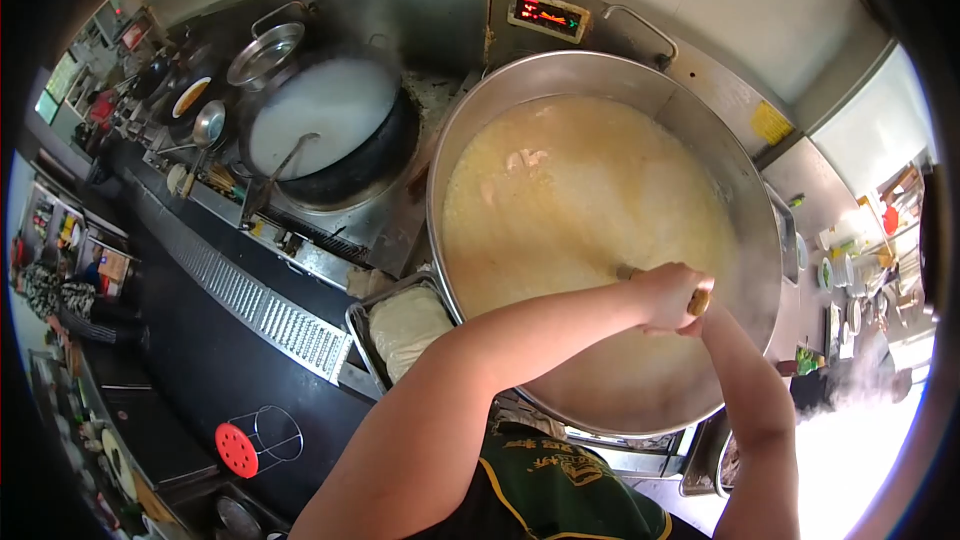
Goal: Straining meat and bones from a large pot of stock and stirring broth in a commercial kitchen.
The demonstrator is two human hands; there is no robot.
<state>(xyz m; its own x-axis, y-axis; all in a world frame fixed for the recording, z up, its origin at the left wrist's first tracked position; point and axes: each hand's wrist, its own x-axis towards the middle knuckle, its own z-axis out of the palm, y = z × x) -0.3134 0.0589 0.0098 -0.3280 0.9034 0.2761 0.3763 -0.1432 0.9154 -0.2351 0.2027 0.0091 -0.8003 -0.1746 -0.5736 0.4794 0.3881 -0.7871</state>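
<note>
A very large stainless steel stockpot (752,262) stands before me, filled with cloudy yellowish broth (585,187). Pale pieces of meat or bone (526,159) show at the broth's surface. Over the pot, my left hand (664,298) grips a wooden-handled tool (700,303). My right hand (694,325) is on the same handle, close against the left and partly hidden by it. The tool's shaft slants down into the broth, so its submerged end is hidden.
A steaming wok (409,139) of whitish liquid, with a ladle (289,157) in it, sits on the left range. A plastic-covered tray (405,322) touches the pot's left side. On the floor is a red-topped stool (237,450). Dishes (844,270) line the right counter. A person (82,307) stands far left.
</note>
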